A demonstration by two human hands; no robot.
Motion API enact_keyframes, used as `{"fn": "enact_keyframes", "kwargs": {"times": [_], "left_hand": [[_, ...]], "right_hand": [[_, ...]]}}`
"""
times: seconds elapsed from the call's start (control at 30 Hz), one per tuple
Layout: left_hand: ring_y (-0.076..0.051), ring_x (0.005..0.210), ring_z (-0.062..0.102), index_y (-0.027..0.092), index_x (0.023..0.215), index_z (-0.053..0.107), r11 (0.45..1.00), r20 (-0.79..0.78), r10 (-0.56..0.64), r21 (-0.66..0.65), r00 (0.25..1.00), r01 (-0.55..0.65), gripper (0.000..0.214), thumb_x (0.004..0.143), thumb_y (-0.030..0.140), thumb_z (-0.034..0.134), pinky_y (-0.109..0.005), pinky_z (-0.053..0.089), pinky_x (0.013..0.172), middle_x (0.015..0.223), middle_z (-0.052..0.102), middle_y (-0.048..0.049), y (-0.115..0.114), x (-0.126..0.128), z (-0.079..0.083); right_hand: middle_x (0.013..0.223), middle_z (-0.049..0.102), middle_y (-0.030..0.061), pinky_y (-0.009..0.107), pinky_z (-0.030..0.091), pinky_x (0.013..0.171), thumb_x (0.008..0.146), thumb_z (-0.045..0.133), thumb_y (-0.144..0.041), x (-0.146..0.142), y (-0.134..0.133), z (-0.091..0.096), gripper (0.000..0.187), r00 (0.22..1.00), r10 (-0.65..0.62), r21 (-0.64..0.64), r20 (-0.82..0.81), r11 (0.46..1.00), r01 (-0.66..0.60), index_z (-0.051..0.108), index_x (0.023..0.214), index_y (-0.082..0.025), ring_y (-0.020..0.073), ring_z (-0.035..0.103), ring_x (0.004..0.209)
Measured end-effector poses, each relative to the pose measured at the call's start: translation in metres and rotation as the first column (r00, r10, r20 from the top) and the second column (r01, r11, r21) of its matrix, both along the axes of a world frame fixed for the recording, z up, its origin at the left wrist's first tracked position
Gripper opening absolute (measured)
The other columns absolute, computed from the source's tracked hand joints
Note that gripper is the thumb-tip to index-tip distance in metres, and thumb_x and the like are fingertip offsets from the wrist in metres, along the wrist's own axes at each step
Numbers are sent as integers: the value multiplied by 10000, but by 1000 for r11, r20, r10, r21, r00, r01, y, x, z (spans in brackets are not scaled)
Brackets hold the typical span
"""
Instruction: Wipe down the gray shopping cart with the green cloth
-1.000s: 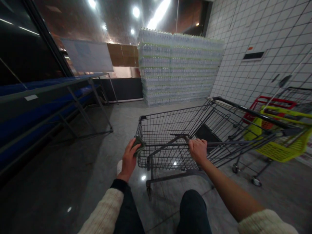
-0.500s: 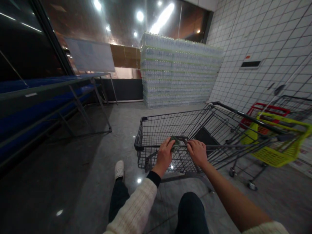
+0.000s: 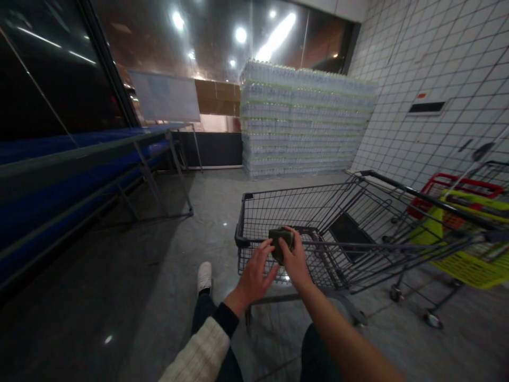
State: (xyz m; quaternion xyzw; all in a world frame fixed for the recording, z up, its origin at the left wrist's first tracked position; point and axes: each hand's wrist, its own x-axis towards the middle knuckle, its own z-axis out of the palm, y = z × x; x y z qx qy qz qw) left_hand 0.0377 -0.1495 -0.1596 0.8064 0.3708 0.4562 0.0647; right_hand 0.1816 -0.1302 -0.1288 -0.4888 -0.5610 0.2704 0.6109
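A black wire shopping cart (image 3: 302, 212) stands just in front of me. Both my hands are together above its near rim. My right hand (image 3: 296, 262) pinches a small folded dark green cloth (image 3: 279, 241) between thumb and fingers. Beside it, my left hand (image 3: 254, 276) has its fingers stretched out and loosely spread, its fingertips at the cloth's left edge. No hand rests on the cart now. My knees and one white shoe (image 3: 204, 276) show below.
More carts nest to the right, with a yellow basket (image 3: 473, 265) and a red one (image 3: 445, 185) along the white tiled wall. A tall stack of bottled water packs (image 3: 302, 124) stands at the back. A dark blue shelf unit (image 3: 59, 175) runs along the left, beyond grey floor.
My left hand carried the cloth from the cart's left corner to the middle. My right hand left the handle bar and took hold of the cloth; my left hand opened.
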Motion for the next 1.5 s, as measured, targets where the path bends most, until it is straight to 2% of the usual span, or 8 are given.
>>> {"fn": "enact_keyframes", "kwargs": {"times": [0.2,0.4,0.57,0.73,0.97,1.13,1.3,1.5], "left_hand": [[-239,1148,523,171,1021,579,873,88,476,-165,875,-458,193,894,209,439,-464,408,1049,1132,578,-115,80,-78,7],[-241,1140,563,142,1131,563,848,-28,454,-291,890,-442,365,782,85,471,-427,452,1010,1141,623,-131,143,-63,-5],[-241,1329,420,148,1158,575,901,-40,380,-209,924,-380,460,775,10,360,-453,315,1142,1334,539,-133,139,-58,-20],[-212,1119,566,163,1111,588,974,-1,172,-147,985,-170,334,878,148,349,-435,408,1070,1079,653,-97,129,-62,-26],[-210,1152,538,210,681,624,952,114,123,-294,986,-85,521,962,419,238,-391,380,1080,821,672,-65,118,-60,-25],[-203,1143,549,206,657,626,930,195,184,-351,963,-107,562,956,455,221,-383,383,1081,940,687,-82,114,-61,-26],[-202,1173,537,201,655,625,945,211,172,-310,962,-101,519,951,418,258,-390,403,1072,1030,676,-92,112,-62,-26],[-218,1184,520,207,720,615,975,126,78,-217,989,-49,419,950,377,310,-436,386,1095,857,652,-70,106,-62,-25]], "right_hand": [[1309,583,90,397,407,1033,908,452,-189,-31,24,1,463,894,35,165,446,979,-121,458,1368,-234,221,532,1198],[1336,584,72,456,360,1089,859,445,-59,-57,28,-26,442,545,17,139,838,960,-244,586,1245,-222,233,468,1264],[1324,582,85,462,356,1111,798,358,2,45,15,-39,563,607,-164,257,778,964,-69,554,1294,-180,215,444,1294],[1359,548,92,506,333,1126,767,357,-14,131,0,-55,617,640,-349,304,684,935,185,502,1342,-185,222,399,1346],[1402,528,73,485,300,1137,803,372,4,37,13,-63,605,594,-213,320,776,944,-80,499,1358,-200,207,331,1395],[1394,544,55,393,364,1056,931,446,-142,-36,34,-58,430,402,-199,379,894,815,-438,522,1342,-240,192,475,1253],[1380,557,44,356,393,982,941,473,-184,-3,39,-57,364,169,-255,305,952,737,-604,553,1296,-209,186,490,1200],[1394,545,38,363,356,986,914,503,-164,96,17,-57,423,85,-302,307,950,840,-448,532,1330,-231,202,481,1185]]}}
